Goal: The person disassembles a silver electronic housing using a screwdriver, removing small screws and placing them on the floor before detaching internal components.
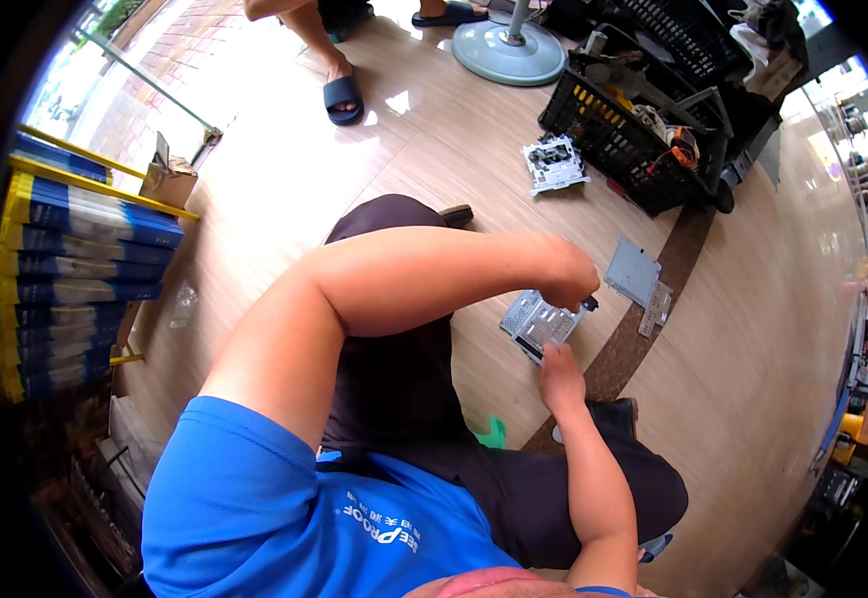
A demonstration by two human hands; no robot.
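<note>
A silvery metal casing [528, 315] with a perforated side and open, recessed parts lies on the floor in front of my knees. My left hand [568, 273] reaches across from the left and is closed above its far right corner. A small black piece [589, 303] shows beside those fingers; its kind and whether I hold it are unclear. At the casing's near edge, my right hand [560, 376] has its fingers closed on the rim. To the right lie a flat grey metal panel [633, 270] and a narrow slotted metal strip [655, 310].
Another metal-framed mechanism [555, 165] sits beyond my hands, beside a black crate [603, 125] of cables and parts. A round fan base [510, 52] stands farther off, near another person's sandalled foot [342, 97]. Blue boxes [85, 269] are stacked at left; shelves line the right.
</note>
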